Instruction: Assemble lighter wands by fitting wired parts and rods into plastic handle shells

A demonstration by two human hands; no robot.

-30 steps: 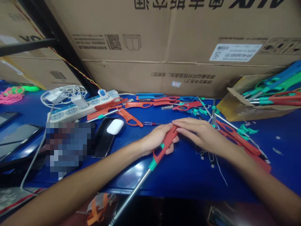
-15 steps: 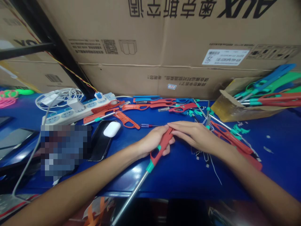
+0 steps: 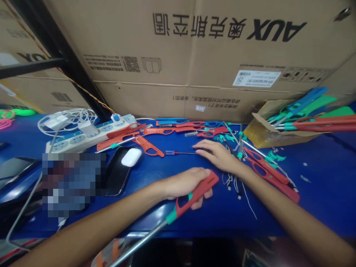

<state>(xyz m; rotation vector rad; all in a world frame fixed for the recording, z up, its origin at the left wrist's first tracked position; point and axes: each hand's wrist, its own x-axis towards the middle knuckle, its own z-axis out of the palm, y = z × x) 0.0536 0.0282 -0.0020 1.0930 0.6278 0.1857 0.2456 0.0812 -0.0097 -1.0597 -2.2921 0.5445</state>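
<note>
At the near side, the lighter's metal tube runs out of view past the table's straight near edge (image 3: 250, 234); the left hand (image 3: 185, 183) grips the red lighter (image 3: 198, 191) by its handle, hiding part of it, and the blue tabletop (image 3: 205, 222) spreads between that hand and the edge. Farther off, the right hand (image 3: 219, 155) has its fingers loosely parted beside the tip of a screwdriver (image 3: 171, 152); whether they touch, I cannot tell. Left lies a black phone (image 3: 118, 178) under a white case (image 3: 131, 157), beside a pixelated patch. Red and blue handles line the far side, left of an open carton (image 3: 261, 135). Behind, a large cardboard box (image 3: 167, 52) reads "AUX" upside down; its white label (image 3: 253, 78) is too small to read fully.
</note>
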